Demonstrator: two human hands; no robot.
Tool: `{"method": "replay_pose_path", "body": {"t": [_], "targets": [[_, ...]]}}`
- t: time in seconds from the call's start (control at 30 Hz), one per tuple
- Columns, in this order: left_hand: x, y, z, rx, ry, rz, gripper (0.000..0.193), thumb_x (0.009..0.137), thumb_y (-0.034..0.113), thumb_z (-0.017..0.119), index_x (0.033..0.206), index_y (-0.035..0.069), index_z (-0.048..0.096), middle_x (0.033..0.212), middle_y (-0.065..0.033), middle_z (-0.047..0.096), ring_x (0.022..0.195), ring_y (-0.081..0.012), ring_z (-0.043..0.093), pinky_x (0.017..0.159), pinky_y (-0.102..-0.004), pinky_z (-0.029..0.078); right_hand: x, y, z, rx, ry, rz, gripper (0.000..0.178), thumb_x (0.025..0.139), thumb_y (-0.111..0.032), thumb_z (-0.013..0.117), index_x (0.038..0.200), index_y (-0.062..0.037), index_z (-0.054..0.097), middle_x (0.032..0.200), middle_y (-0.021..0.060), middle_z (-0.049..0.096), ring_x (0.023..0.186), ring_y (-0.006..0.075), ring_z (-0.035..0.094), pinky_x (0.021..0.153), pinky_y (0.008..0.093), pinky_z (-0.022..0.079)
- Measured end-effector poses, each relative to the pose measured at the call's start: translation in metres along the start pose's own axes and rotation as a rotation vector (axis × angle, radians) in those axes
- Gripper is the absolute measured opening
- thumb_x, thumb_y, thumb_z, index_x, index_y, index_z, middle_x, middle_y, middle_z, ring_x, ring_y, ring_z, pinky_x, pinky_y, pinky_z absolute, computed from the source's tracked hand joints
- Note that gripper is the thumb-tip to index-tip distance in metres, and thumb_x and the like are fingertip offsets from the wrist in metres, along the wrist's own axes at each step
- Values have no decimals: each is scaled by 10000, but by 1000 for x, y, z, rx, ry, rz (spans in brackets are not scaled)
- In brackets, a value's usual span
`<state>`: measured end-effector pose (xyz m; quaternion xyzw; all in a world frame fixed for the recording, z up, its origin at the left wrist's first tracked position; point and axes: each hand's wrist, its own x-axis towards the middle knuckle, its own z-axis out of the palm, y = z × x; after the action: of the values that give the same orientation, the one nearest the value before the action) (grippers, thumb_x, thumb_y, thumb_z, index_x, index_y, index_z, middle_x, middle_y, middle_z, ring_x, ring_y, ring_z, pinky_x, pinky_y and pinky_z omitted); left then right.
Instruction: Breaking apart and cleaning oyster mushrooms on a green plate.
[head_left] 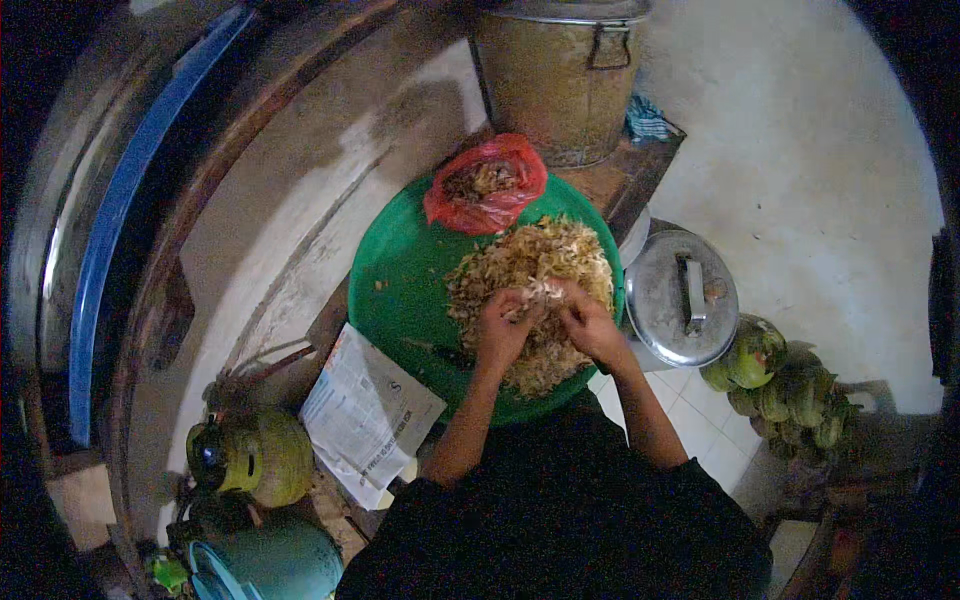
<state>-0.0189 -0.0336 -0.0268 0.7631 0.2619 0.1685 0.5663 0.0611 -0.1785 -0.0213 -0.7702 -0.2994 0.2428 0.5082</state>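
Observation:
On a round green tray (385, 270) rests a broad heap of pale brown shredded food (545, 245), its exact kind unclear. Over the heap, my left hand (503, 322) and my right hand (590, 325) are close together with fingers bent inward. Between their fingertips is a pale shred (543, 291) of the same food, which both hands pinch. At the tray's far edge sits an open red plastic bag (513, 205) with brown pieces inside. A dark, slim object (447, 352), perhaps a knife, lies left of the heap, partly covered.
Beyond the tray stands a tall metal pot (545, 95). A lidded silver pot (660, 300) is at the right, near a green gas cylinder (748, 355) and green bananas (805, 395). Newspaper (365, 410), another gas cylinder (270, 460) and a teal bucket (285, 560) are at left.

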Motion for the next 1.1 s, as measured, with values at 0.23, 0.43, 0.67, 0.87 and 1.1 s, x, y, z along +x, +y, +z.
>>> {"method": "replay_pose_path", "body": {"t": [0.23,0.43,0.67,0.87,1.1], "targets": [[-21,-10,-20,395,-262,455,480,759,91,615,1219,62,479,952,-130,626,1007,-303,547,900,-372,410,-20,6,-4,-431,14,-287,499,851,-126,504,1306,-66,309,813,256,578,702,387,571,655,433,453],[-19,-25,-75,388,-441,-63,450,750,58,586,1192,64,502,1251,-187,461,1137,-333,452,949,-438,364,-44,0,-8,-404,76,122,389,846,-184,520,1189,-14,453,772,251,577,748,395,567,669,442,451],[-17,-86,-98,887,-325,88,360,770,1,519,1115,91,563,1365,-170,307,1256,-343,302,988,-589,229,-48,16,1,-320,215,133,266,811,-167,549,1005,10,508,727,223,586,692,409,570,604,440,459],[-7,-137,-114,1115,-317,238,336,787,36,494,1109,105,559,1348,-168,313,1256,-345,281,1022,-571,184,-49,22,-9,-487,226,-33,278,830,-172,541,1031,11,487,792,254,584,752,429,566,648,479,445],[-13,-40,-124,811,-454,409,282,778,136,573,1056,90,574,1074,-157,552,1053,-323,494,1011,-510,247,-49,-4,-4,-76,152,12,278,823,-275,586,847,1,573,692,171,581,605,310,562,572,386,439]]}}
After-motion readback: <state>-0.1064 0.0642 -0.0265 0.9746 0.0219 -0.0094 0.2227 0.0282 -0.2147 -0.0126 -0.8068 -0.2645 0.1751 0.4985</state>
